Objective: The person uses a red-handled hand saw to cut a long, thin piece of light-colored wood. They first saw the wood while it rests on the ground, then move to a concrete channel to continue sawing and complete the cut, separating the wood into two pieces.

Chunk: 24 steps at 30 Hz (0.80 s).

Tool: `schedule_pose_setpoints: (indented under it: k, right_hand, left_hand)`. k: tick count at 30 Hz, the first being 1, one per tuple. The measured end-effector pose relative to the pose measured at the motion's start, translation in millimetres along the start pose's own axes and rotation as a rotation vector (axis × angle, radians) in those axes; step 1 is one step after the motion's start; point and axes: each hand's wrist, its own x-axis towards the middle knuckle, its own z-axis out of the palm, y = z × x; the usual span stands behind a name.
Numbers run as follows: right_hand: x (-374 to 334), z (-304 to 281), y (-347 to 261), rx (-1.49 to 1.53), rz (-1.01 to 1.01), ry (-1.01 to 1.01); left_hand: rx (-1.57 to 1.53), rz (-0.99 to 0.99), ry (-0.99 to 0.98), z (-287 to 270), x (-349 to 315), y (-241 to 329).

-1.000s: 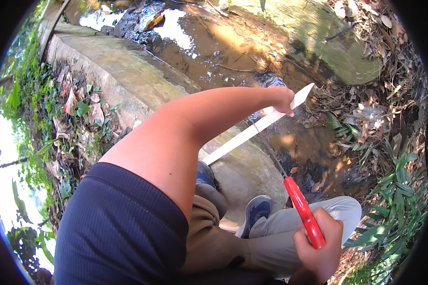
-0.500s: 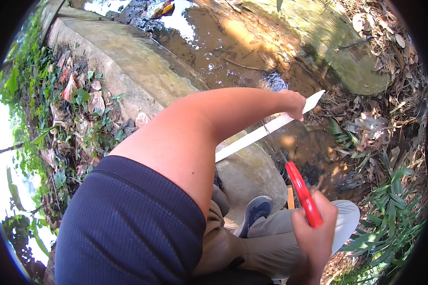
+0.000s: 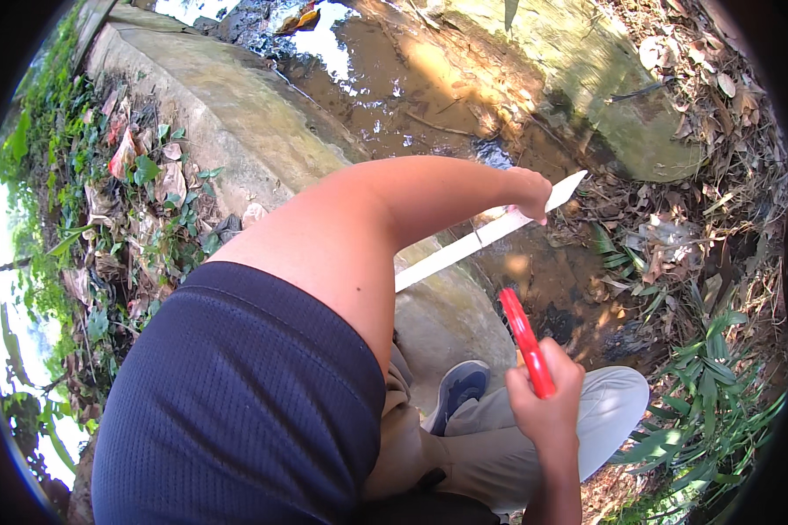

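Note:
My left hand (image 3: 531, 194) is closed round a long, flat white strip (image 3: 451, 252) near its far pointed end. The strip slants from upper right down to the left, where my forearm and upper arm hide its other end. Below it, my right hand (image 3: 547, 394) is wrapped round the red handle of a saw (image 3: 525, 341). Its thin dark blade is hard to make out; it seems to reach up from the handle toward the strip. A navy sleeve covers my left shoulder and upper arm.
Under the strip lies a large rock (image 3: 455, 324), with my blue shoe (image 3: 464, 389) beside it. Shallow muddy water (image 3: 411, 96) runs past a concrete ledge (image 3: 228, 105) and a mossy slab (image 3: 639, 131). Dry leaves (image 3: 674, 241) and green plants (image 3: 709, 367) line the right bank.
My right hand and the red handle have shifted up and left, closer to the strip. My left hand keeps its hold on the strip; the view has moved slightly.

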Motion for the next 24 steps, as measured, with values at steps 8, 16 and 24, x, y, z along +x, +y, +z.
schedule_pose_setpoints:
  k: [8,16,24]
  right_hand:
    - [-14.6,-15.1,-35.9,0.034,0.034,-0.069]
    - [4.1,-8.1,-12.3,-0.007,0.020,-0.035]
    - [-34.3,-22.7,-28.9,0.088,0.133,0.075]
  left_hand:
    - [0.076,-0.027,0.125,-7.9,-27.1,6.8]
    - [0.059,-0.001,0.037,-11.0,-30.1,12.5]
    - [0.122,-0.016,0.068,-15.5,-23.5,11.4]
